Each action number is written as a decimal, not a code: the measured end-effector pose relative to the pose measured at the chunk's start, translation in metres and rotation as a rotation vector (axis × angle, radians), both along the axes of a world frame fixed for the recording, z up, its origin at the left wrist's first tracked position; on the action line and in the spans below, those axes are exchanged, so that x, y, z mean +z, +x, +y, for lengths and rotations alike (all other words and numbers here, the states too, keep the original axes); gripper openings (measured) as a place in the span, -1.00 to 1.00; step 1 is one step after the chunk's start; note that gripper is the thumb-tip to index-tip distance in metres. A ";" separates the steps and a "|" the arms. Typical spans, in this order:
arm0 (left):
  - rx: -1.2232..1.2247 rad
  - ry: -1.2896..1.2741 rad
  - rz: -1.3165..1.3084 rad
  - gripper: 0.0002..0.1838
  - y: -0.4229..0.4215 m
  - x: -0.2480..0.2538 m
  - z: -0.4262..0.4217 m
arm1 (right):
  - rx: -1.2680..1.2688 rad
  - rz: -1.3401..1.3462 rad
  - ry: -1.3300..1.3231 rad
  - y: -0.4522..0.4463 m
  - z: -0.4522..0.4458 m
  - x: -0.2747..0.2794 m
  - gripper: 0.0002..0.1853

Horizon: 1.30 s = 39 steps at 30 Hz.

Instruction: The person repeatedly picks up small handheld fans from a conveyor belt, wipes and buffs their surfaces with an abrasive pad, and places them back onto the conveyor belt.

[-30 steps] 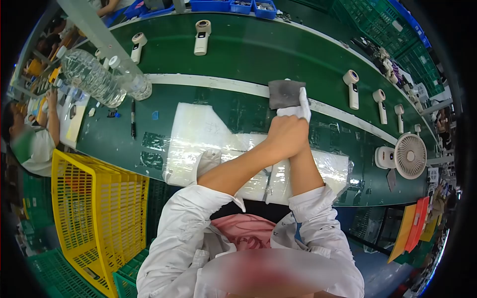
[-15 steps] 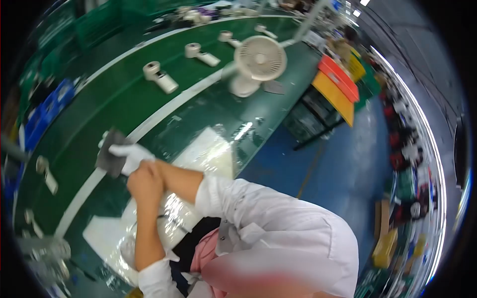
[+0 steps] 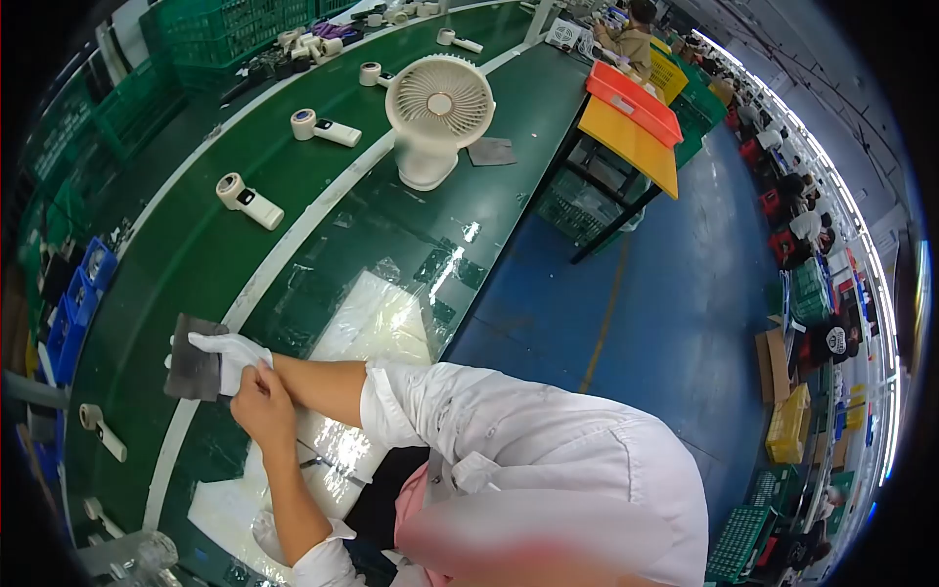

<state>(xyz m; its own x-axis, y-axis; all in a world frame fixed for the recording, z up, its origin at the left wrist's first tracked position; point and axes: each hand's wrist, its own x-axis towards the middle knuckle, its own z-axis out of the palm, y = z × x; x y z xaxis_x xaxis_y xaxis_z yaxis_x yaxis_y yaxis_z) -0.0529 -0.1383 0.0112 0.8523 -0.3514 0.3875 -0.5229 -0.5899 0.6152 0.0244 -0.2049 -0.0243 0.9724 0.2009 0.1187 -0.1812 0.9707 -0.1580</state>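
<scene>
My right hand wears a white glove and holds a flat, dark grey square pad, with the thumb lying over its front. My left hand is bare, its fingers closed on the cuff of the glove at my right wrist. Both hands are above the edge of the green bench, by the white strip beside the conveyor belt. Underneath my forearms lie white sheets in clear plastic.
A cream desk fan stands on the bench, with another grey pad beside it. Several cream handheld devices with round heads lie along the green belt. Beyond the bench is a yellow table bearing a red tray.
The view has turned, and the desk fan and belt items appear further left. My hands and the grey pad sit lower and slightly further left in view. Both grips look the same.
</scene>
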 end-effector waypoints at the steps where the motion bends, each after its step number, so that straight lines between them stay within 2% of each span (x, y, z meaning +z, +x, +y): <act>1: -0.003 -0.004 -0.007 -0.64 -0.001 -0.002 -0.001 | 0.003 -0.001 0.006 0.001 -0.001 0.000 -0.66; 9: 0.010 -0.017 -0.116 -0.67 0.001 -0.015 -0.009 | 0.001 -0.031 0.057 0.017 -0.003 -0.007 -0.67; 11: 0.027 -0.023 -0.113 -0.68 0.002 -0.019 -0.010 | -0.066 -0.086 -0.042 0.016 -0.003 -0.004 -0.71; 16: 0.078 -0.043 -0.240 -0.67 -0.005 -0.007 -0.029 | 0.050 0.055 0.021 0.007 -0.009 0.002 -0.79; 20: 0.022 -0.141 -0.090 -0.80 0.024 0.017 -0.078 | 0.038 0.129 0.109 0.017 0.001 -0.022 -0.78; 21: -0.002 -0.177 -0.012 -0.82 0.039 0.026 -0.097 | 0.065 0.068 0.106 0.017 0.004 -0.019 -0.78; 23: 0.029 -0.326 0.200 -0.73 0.086 0.018 -0.133 | 0.085 -0.038 0.079 0.010 0.007 -0.009 -0.78; 25: 0.167 -0.111 0.016 -0.58 0.143 -0.017 -0.156 | 0.113 0.060 -0.030 0.007 0.005 -0.004 -0.77; 26: 0.313 0.064 0.151 -0.44 0.150 -0.003 -0.169 | 0.096 0.075 -0.060 0.007 0.002 -0.007 -0.77; 27: 0.331 0.080 0.212 -0.33 0.161 -0.001 -0.179 | 0.073 0.082 -0.073 0.008 -0.006 -0.010 -0.77; 29: 0.498 0.266 0.151 -0.18 0.167 -0.001 -0.195 | 0.031 0.089 -0.065 0.015 -0.014 -0.020 -0.77; 31: 0.600 0.279 0.166 -0.12 0.186 -0.008 -0.199 | 0.023 0.092 -0.059 0.012 -0.016 -0.022 -0.77; 33: 0.653 0.209 0.311 -0.14 0.208 -0.016 -0.197 | 0.018 0.093 -0.052 0.019 -0.019 -0.025 -0.77; 36: 0.423 0.188 0.456 -0.17 0.222 -0.011 -0.186 | 0.003 0.095 -0.058 0.028 -0.022 -0.026 -0.77; 39: 0.593 0.087 0.401 -0.33 0.208 -0.005 -0.196 | 0.010 0.100 -0.067 0.035 -0.018 -0.026 -0.78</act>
